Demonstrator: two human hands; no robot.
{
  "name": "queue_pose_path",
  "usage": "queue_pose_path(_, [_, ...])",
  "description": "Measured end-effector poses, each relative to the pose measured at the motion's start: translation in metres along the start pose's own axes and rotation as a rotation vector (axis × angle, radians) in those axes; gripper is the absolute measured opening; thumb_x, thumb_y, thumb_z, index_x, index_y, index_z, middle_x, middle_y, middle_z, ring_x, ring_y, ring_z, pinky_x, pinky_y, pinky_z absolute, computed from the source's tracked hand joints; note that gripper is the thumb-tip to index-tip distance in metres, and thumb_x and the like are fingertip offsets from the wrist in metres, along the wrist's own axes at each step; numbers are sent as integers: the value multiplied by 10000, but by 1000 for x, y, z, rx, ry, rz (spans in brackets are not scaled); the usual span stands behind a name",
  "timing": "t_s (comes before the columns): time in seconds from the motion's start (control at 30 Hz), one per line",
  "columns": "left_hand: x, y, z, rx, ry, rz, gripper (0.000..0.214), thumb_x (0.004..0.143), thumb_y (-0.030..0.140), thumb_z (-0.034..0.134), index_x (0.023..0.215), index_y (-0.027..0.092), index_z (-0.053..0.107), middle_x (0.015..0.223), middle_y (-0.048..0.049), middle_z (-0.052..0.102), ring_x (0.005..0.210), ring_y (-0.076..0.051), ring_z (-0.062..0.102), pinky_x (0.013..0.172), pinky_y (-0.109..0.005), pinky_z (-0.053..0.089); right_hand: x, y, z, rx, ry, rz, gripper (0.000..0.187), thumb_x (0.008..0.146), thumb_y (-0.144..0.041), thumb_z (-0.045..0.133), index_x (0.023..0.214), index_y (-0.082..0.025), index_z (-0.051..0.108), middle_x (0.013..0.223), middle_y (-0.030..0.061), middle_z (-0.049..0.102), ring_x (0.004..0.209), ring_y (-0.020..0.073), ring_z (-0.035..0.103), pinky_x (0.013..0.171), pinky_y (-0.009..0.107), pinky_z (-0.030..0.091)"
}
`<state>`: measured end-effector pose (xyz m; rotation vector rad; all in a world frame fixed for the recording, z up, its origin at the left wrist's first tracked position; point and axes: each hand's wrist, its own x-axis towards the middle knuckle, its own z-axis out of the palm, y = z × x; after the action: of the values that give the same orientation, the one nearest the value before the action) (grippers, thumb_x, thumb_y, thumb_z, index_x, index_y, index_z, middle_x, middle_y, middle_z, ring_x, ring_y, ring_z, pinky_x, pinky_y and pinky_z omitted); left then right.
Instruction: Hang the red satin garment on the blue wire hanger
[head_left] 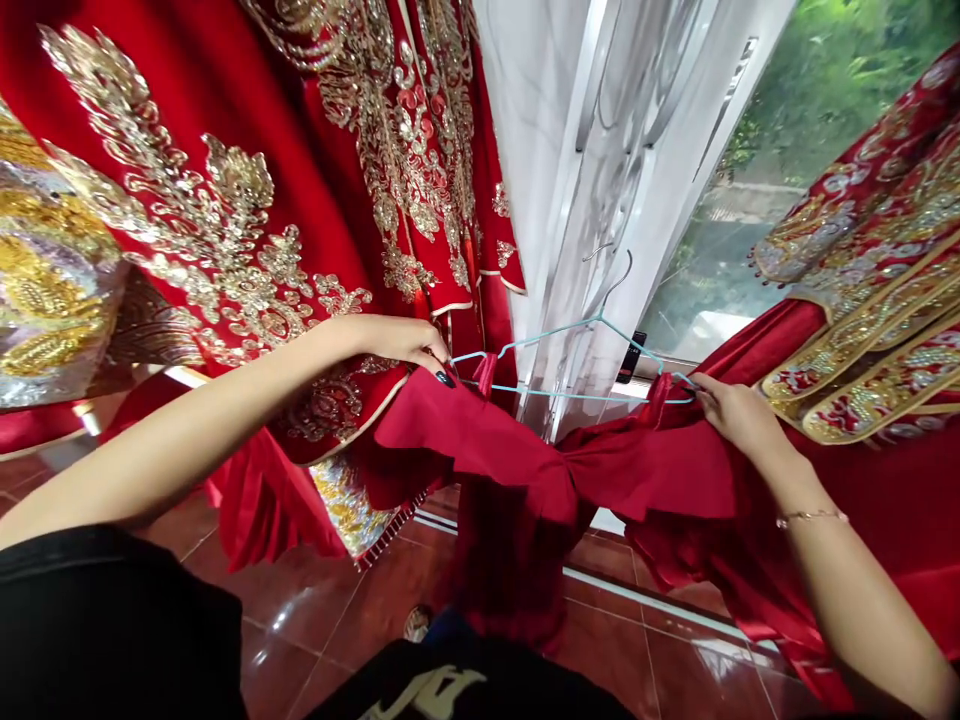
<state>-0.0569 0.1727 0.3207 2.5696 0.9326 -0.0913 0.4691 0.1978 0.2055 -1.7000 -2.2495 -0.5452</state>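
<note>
A plain red dress point(517, 460) with a gathered, bow-like front hangs by its straps from a light-blue clothes hanger point(592, 396). The hanger's metal hook points up and away from me. My left hand point(409, 345), with dark-painted nails, is closed at the hanger's left end, its thumb against the dress's upper edge. At the other end my right hand point(731, 412) pinches the hanger tip beside the right strap. The fabric spreads between both hands, and its skirt drops toward the floor. Some fingertips are hidden behind cloth and hanger.
Red gowns with gold beading point(247, 210) hang close on the left. More embroidered red garments point(885, 260) are on the right. Ahead stand a white door frame point(675, 190) and a glass pane point(817, 110). Below are glossy red floor tiles point(300, 620) and a metal track point(660, 605).
</note>
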Motion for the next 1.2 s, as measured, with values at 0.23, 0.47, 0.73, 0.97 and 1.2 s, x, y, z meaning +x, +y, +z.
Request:
queue_pose_path(0.23, [61, 38, -34, 460, 179, 58, 619, 988, 553, 399, 581, 167, 661, 523, -41, 587, 435, -104, 372, 510, -282, 289, -1, 0, 1, 36, 37, -62, 387, 879, -252, 372, 1096, -153, 677, 605, 96, 655, 534, 243, 604, 535, 293, 308])
queue_pose_path(0.47, [100, 75, -7, 815, 472, 113, 570, 1006, 542, 384, 701, 163, 683, 674, -46, 643, 656, -154, 587, 620, -274, 390, -13, -6, 0, 74, 50, -63, 375, 899, -223, 384, 1127, -161, 676, 673, 115, 711, 593, 263, 655, 572, 308, 378])
queue_pose_path(0.73, [76, 108, 47, 971, 871, 507, 236, 1012, 210, 423, 957, 183, 651, 873, -44, 679, 721, -141, 574, 655, -279, 441, -31, -13, -5, 340, 82, -30, 379, 947, -281, 395, 1168, -162, 679, 896, 142, 766, 698, 264, 701, 679, 335, 478])
queue_pose_path(0.97, [198, 161, 92, 903, 746, 372, 362, 997, 286, 484, 1302, 113, 574, 1329, -140, 615, 1256, -242, 556, 1140, -437, 376, -46, -12, -24, 659, -5, -51, 536, 947, -319, 449, 1468, -202, 398, 671, -25, 575, 591, 163, 555, 658, 296, 479])
queue_pose_path(1.2, [246, 151, 106, 835, 681, 209, 442, 985, 270, 499, 1404, 131, 503, 1234, -130, 647, 1308, -293, 511, 1205, -521, 286, -60, -3, -45, 468, -75, -80, 790, 911, -507, 545, 1560, -235, 187, 823, 1, 566, 632, 175, 542, 649, 321, 475])
